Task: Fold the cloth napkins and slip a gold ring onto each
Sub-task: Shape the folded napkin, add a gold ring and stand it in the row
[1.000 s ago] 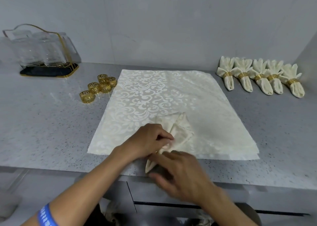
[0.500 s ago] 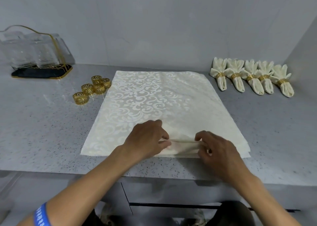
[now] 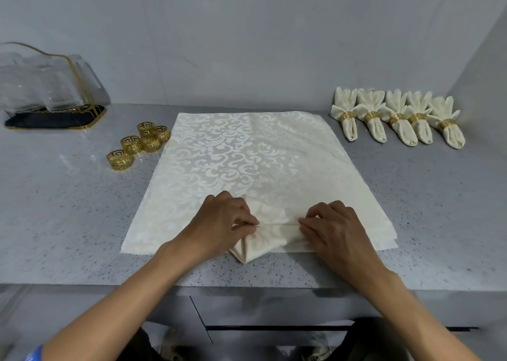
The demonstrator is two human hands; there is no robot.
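Hands first: the left hand (image 3: 222, 218) and right hand (image 3: 333, 225) each pinch one end of a pleated ridge in the folded napkin (image 3: 270, 235), fingers clenched on the cloth. It lies at the near edge of the stack of flat napkins (image 3: 247, 155) — its point just over that edge, on the grey counter (image 3: 68, 223). Left of the stack's far corner sit five loose gold rings (image 3: 140, 144). Right of the stack — near the wall — lie five finished ringed napkins (image 3: 397, 119).
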